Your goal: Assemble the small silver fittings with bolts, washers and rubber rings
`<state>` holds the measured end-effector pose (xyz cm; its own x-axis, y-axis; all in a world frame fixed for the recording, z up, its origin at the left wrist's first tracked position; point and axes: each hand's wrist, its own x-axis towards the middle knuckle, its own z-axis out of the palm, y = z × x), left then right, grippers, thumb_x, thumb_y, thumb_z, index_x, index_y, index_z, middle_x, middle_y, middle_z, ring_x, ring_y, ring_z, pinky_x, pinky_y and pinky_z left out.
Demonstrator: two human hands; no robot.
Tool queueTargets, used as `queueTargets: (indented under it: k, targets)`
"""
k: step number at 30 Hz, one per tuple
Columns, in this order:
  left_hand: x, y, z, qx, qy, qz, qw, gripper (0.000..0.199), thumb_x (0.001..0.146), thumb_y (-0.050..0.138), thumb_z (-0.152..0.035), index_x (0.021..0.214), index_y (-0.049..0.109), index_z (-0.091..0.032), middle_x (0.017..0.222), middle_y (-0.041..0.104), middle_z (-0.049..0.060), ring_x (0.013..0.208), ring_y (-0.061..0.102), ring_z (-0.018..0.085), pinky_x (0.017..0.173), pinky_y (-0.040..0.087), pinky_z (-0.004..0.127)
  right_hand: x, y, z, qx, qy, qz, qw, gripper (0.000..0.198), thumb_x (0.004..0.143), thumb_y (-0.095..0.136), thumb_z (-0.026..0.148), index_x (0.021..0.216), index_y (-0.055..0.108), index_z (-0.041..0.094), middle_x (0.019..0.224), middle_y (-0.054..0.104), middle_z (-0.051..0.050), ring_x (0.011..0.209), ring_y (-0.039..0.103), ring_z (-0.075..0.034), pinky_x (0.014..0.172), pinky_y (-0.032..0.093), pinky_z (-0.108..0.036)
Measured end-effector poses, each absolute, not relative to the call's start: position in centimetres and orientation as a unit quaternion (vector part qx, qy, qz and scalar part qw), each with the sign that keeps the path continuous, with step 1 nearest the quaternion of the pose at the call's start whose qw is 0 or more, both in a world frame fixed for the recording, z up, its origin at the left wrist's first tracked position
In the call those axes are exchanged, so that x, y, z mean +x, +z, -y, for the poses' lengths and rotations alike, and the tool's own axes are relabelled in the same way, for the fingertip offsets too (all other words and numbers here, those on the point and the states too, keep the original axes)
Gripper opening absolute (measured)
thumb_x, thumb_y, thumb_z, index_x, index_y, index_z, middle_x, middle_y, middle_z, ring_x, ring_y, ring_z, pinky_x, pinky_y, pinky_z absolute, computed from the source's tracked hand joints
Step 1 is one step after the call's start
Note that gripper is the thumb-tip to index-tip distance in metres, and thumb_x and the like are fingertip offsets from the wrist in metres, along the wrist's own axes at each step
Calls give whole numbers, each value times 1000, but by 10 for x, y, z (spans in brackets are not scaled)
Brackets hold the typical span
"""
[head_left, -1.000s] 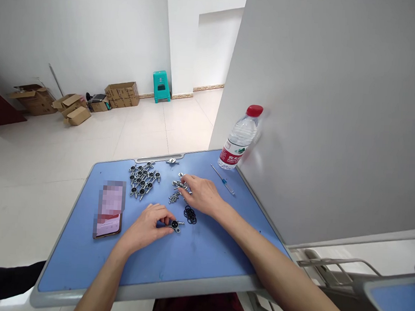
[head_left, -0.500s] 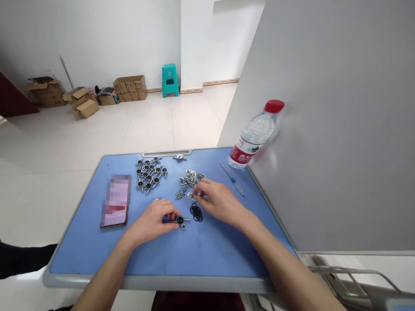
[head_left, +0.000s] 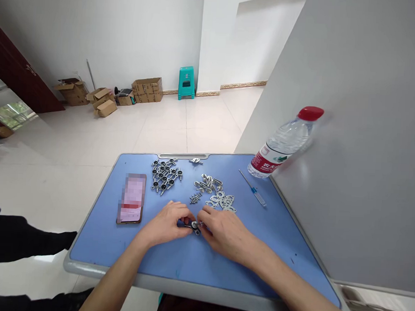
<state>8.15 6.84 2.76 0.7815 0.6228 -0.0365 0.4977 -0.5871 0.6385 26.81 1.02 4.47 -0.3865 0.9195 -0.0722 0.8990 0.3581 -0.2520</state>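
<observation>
Near the middle of the blue tabletop, my left hand (head_left: 171,224) is closed on a small metal fitting (head_left: 194,225) with an eared flange. The fitting's round centre now looks silver. My right hand (head_left: 225,232) meets it from the other side, its fingers pinched at a small metal piece (head_left: 200,224) that they mostly cover. Just beyond the hands lie flat metal plates (head_left: 222,200), a cluster of small screws (head_left: 195,198) and a heap of shiny metal parts (head_left: 208,183). Fittings with black centres (head_left: 164,174) are grouped farther left.
A phone (head_left: 133,200) lies at the left, a screwdriver (head_left: 253,189) at the right. The water bottle (head_left: 282,143) leans toward the grey partition (head_left: 363,137) along the table's right side. More small metal parts (head_left: 196,161) sit by the far edge. A person's dark-clothed leg (head_left: 23,240) shows at left.
My right hand has come back from the metal parts to the fitting in my left hand. The fitting's black centre now shows silver. The whole view has shifted, so the table appears farther right.
</observation>
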Motion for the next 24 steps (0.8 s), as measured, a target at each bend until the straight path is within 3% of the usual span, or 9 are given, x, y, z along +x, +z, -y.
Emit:
queueTargets:
  k: [10,24]
  targets:
    - [81,28,-68,881,91,-317,340,6,82,63,-17,86,62,-21,83,61,-2,85,57,17,86,40,33,271,51,-9,-564,155,810,32,16,89,49,9,82,61,16,73,64,-3,60,54,-14,53,17,-28]
    - [82,28,-67,877,85,-325,342,6,85,63,-25,91,63,-22,85,61,-2,84,56,18,90,40,36,264,42,-7,-587,163,791,50,13,91,51,16,83,61,17,78,68,-4,62,58,-15,53,17,-29]
